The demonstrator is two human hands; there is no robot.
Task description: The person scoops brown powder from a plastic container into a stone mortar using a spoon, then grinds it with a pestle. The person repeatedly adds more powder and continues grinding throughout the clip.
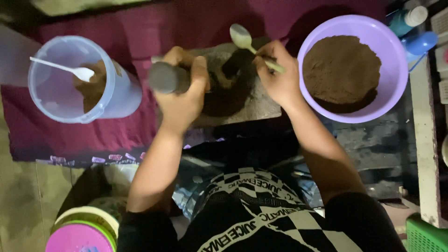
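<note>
My left hand (183,88) grips a grey stone roller (164,77) lying across a flat grey grinding stone (254,105). My right hand (278,74) holds a pale spoon (242,37) by its handle, bowl pointing away from me over the stone's far edge. Dark brown paste (225,88) lies on the stone between my hands. A lilac plastic bowl (394,60) at right holds a mound of brown powder (341,69).
At left a clear plastic jug (56,100) holds brown powder and a white spoon (70,69). A maroon cloth (60,140) covers the floor. Blue bottles (413,28) stand far right, a green basket (424,235) at lower right, stacked lids (84,231) at lower left.
</note>
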